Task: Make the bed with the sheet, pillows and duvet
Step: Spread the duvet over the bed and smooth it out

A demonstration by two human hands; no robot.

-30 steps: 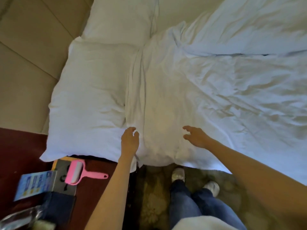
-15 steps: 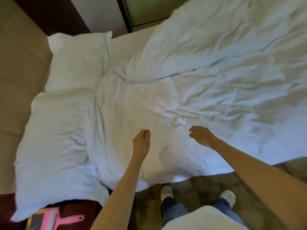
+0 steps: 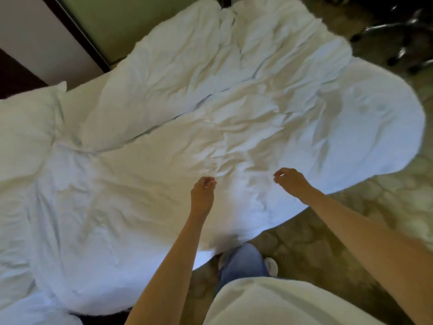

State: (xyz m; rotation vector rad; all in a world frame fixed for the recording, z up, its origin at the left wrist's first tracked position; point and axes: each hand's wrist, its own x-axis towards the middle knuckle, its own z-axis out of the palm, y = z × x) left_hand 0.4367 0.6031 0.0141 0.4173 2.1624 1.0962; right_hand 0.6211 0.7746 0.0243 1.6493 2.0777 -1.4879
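Observation:
A wrinkled white duvet point(image 3: 178, 127) covers most of the bed, its near edge hanging over the side by my legs. Two white pillows lie at the left: one further back point(image 3: 25, 123) and one nearer point(image 3: 11, 242). A strip of white sheet point(image 3: 78, 98) shows between the far pillow and the duvet. My left hand point(image 3: 202, 193) hovers over the duvet's near part with fingers loosely curled and holds nothing. My right hand point(image 3: 290, 181) hovers a little to the right, also loosely curled and holding nothing.
Patterned carpet point(image 3: 351, 231) runs along the bed's near side, where I stand. A chair's dark wheeled base point(image 3: 396, 36) stands at the top right beyond the bed's foot. A wall with a dark frame point(image 3: 77, 36) borders the far side.
My view has swung right, from the pillows towards the foot of the bed. Both hands have left the duvet's edge by the pillow and now hover over its middle, fingers more curled.

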